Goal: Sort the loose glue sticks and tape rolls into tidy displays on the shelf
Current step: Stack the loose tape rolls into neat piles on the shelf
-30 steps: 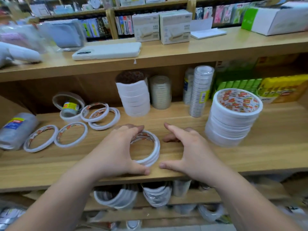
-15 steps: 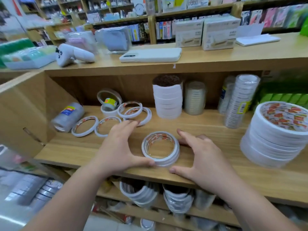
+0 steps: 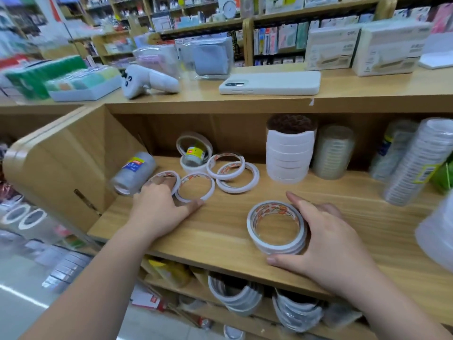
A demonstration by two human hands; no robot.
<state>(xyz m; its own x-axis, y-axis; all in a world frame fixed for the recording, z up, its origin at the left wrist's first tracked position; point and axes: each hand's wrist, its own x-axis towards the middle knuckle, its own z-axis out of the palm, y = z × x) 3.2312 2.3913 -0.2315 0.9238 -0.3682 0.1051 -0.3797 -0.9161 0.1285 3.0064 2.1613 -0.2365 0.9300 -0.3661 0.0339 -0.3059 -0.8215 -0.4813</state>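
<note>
The right hand (image 3: 328, 244) wraps round a short stack of white tape rolls (image 3: 277, 228). Its thumb lies along the near side and its forefinger curves behind the far side, so the stack is gripped from the right. The stack stands flat on the wooden shelf (image 3: 220, 231), near the front edge.

Well apart to the left, the left hand (image 3: 159, 208) lies spread and low over two loose tape rings. Its fingertips rest on the left ring (image 3: 171, 174), and its outstretched thumb touches the near rim of the right ring (image 3: 196, 186). Both rings lie flat and side by side, touching.

Just behind them two more rings (image 3: 235, 171) overlap. Beyond those stands a small white roll (image 3: 190, 168) with a yellow-labelled roll (image 3: 195, 154) inside it. A wrapped sleeve of clear tape (image 3: 133, 174) lies on its side against the shelf's left wall. At the back stand a tall stack of white rolls (image 3: 289, 155) and, just beside it, a stack of clear tape (image 3: 334, 155). A white phone (image 3: 269, 83) lies on the counter above.
</note>
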